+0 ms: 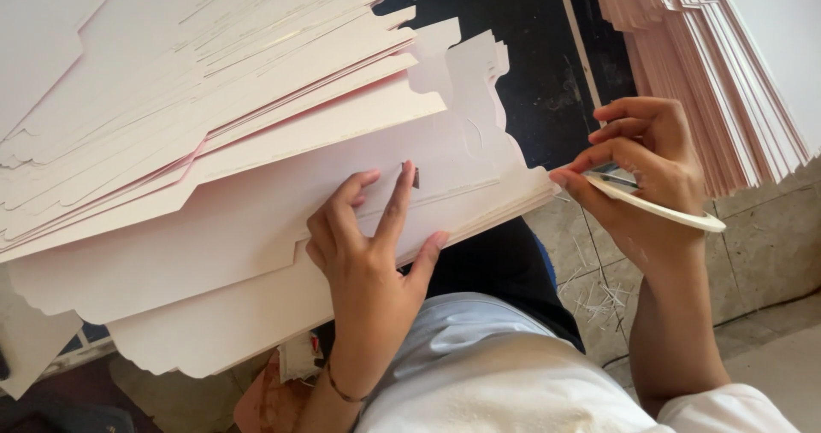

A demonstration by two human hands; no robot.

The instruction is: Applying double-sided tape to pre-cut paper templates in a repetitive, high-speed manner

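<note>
Pale pink card blanks [256, 194] fanned in loose stack across lap. Left hand [368, 245] flat on top sheet, fingers spread wide. Right hand [641, 176] at stack's right corner, pinching white tape roll [676, 213], perhaps thin tool too. Second pink stack [710, 82] upper right, apart.

We see a stack of pale pink die-cut cardboard sheets [256, 185] fanned out flat, their scalloped and notched edges stepped one past the next. The top exposed sheet carries a small dark slot near its middle and a faint crease line running toward its right corner. Beside that corner, just off the stack's edge, is a thin curved white strip [658, 209], long, narrow and slightly bowed, tilting down to the right, with its right end free.
</note>
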